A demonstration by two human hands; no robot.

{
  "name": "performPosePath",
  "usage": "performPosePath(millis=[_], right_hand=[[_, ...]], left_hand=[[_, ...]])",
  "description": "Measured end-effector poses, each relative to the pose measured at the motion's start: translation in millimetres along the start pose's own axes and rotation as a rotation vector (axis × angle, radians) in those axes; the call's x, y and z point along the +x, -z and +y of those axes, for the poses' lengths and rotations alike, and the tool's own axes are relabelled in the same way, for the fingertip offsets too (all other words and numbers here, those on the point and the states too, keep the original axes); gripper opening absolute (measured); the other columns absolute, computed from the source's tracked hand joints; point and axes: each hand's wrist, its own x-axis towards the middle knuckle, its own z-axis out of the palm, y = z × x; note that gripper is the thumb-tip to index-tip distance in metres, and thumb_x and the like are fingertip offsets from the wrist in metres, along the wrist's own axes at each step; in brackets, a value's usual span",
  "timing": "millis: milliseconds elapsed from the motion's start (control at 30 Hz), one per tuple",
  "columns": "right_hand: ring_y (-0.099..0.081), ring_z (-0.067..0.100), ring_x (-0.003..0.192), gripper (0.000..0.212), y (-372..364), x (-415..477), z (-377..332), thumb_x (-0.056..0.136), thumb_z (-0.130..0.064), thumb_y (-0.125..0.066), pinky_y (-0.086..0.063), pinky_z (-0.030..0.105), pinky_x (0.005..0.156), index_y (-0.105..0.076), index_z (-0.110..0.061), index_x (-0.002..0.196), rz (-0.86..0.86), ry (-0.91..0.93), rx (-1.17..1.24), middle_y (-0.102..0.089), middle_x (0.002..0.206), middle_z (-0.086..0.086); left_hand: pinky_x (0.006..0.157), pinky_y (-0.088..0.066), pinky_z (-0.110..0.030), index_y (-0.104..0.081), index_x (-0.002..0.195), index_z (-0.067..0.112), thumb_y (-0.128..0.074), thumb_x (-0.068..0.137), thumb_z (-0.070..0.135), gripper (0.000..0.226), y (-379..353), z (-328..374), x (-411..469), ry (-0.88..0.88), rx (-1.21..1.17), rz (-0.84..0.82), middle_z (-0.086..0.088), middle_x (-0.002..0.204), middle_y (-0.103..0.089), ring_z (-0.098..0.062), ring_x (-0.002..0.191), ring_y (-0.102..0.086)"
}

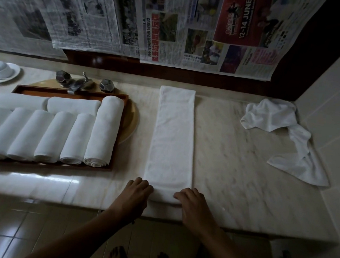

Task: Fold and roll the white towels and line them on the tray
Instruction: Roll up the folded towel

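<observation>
Rolling the folded towel (173,138) from its near end, at the counter's (237,150) front edge just right of the tray (117,143). Left hand (135,196) and right hand (191,203) both curled down onto the first turn, fingers pressing on the cloth rather than clenched around it. Best done with even pressure from both sides, edges kept square, tight from the start so the roll matches the rest. On the tray: a front row of rolled towels (77,138) side by side, two more laid crosswise behind. Loose towel (283,130) waiting crumpled at far right.
</observation>
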Motion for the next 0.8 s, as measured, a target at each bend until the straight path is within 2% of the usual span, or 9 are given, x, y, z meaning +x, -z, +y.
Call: performPosePath(millis=[100, 167, 267, 400, 533, 600, 667, 733, 800], right_hand=[[-0.056, 0.016, 0.114, 0.042, 5, 1, 6, 0.086, -0.004, -0.057, -0.047, 0.038, 0.096, -0.065, -0.025, 0.122, -0.028, -0.088, 0.129, -0.062, 0.122, -0.009], [-0.059, 0.006, 0.113, 0.034, 9, 0, 9, 0.091, -0.006, -0.063, -0.05, 0.03, 0.097, -0.067, -0.025, 0.118, -0.032, -0.186, 0.294, -0.066, 0.119, -0.012], [-0.064, -0.003, 0.104, 0.026, 15, 2, 12, 0.091, -0.008, -0.071, -0.053, 0.02, 0.093, -0.072, -0.024, 0.112, 0.009, -0.304, 0.46, -0.07, 0.111, -0.013], [-0.066, 0.004, 0.091, 0.015, 16, 10, 14, 0.086, -0.013, -0.077, -0.056, 0.029, 0.086, -0.078, -0.023, 0.098, 0.086, -0.341, 0.448, -0.071, 0.096, -0.009], [-0.061, 0.009, 0.086, 0.015, 14, 16, 7, 0.088, -0.011, -0.072, -0.054, 0.033, 0.079, -0.076, -0.026, 0.091, 0.15, -0.335, 0.353, -0.063, 0.092, -0.008], [-0.06, 0.008, 0.084, 0.017, 13, 17, 1, 0.09, -0.008, -0.067, -0.054, 0.032, 0.076, -0.074, -0.024, 0.09, 0.165, -0.327, 0.332, -0.06, 0.094, -0.007], [-0.061, 0.01, 0.086, 0.02, 11, 16, -3, 0.091, -0.003, -0.063, -0.054, 0.031, 0.077, -0.073, -0.02, 0.092, 0.152, -0.302, 0.3, -0.059, 0.097, -0.005], [-0.061, 0.015, 0.091, 0.028, 7, 13, -5, 0.085, 0.007, -0.062, -0.053, 0.03, 0.08, -0.073, -0.017, 0.095, 0.108, -0.253, 0.22, -0.06, 0.102, -0.002], [-0.059, 0.018, 0.098, 0.041, 2, 9, -5, 0.075, 0.013, -0.06, -0.053, 0.028, 0.083, -0.072, -0.017, 0.1, 0.066, -0.231, 0.157, -0.059, 0.106, -0.002]], left_hand=[[0.073, -0.044, -0.029, -0.068, 0.099, 0.02, -0.073, 0.074, 0.006, 0.03, 11, 3, -1, 0.081, -0.141, -0.009, 0.005, 0.09, -0.065, -0.016, 0.082, -0.057], [0.077, -0.047, -0.029, -0.068, 0.103, 0.022, -0.07, 0.084, 0.014, 0.021, 17, 0, -3, 0.163, -0.243, -0.045, 0.008, 0.095, -0.067, -0.012, 0.088, -0.059], [0.072, -0.05, -0.019, -0.067, 0.089, 0.033, -0.076, 0.084, 0.018, 0.018, 21, -9, -1, 0.28, -0.415, -0.044, 0.014, 0.086, -0.07, -0.001, 0.08, -0.065], [0.064, -0.041, -0.004, -0.072, 0.086, 0.031, -0.08, 0.086, 0.019, 0.014, 23, -16, 8, 0.409, -0.52, -0.056, 0.015, 0.079, -0.069, 0.005, 0.074, -0.064], [0.059, -0.038, -0.007, -0.07, 0.084, 0.031, -0.079, 0.087, 0.022, 0.014, 17, -11, 11, 0.487, -0.51, 0.044, 0.011, 0.084, -0.067, -0.001, 0.075, -0.061], [0.06, -0.036, -0.011, -0.069, 0.089, 0.026, -0.077, 0.088, 0.02, 0.01, 14, -4, 9, 0.45, -0.44, 0.121, 0.008, 0.089, -0.061, -0.003, 0.074, -0.056], [0.062, -0.037, -0.016, -0.069, 0.091, 0.021, -0.074, 0.088, 0.01, 0.012, 11, 1, 8, 0.317, -0.326, 0.165, 0.006, 0.09, -0.057, -0.005, 0.074, -0.052], [0.063, -0.04, -0.025, -0.068, 0.09, 0.02, -0.07, 0.081, -0.007, 0.028, 5, 5, 6, 0.182, -0.189, 0.157, 0.005, 0.088, -0.056, -0.014, 0.075, -0.05], [0.066, -0.038, -0.028, -0.067, 0.092, 0.021, -0.067, 0.067, -0.016, 0.045, -3, 5, 2, 0.125, -0.117, 0.157, 0.005, 0.088, -0.055, -0.017, 0.077, -0.05]])
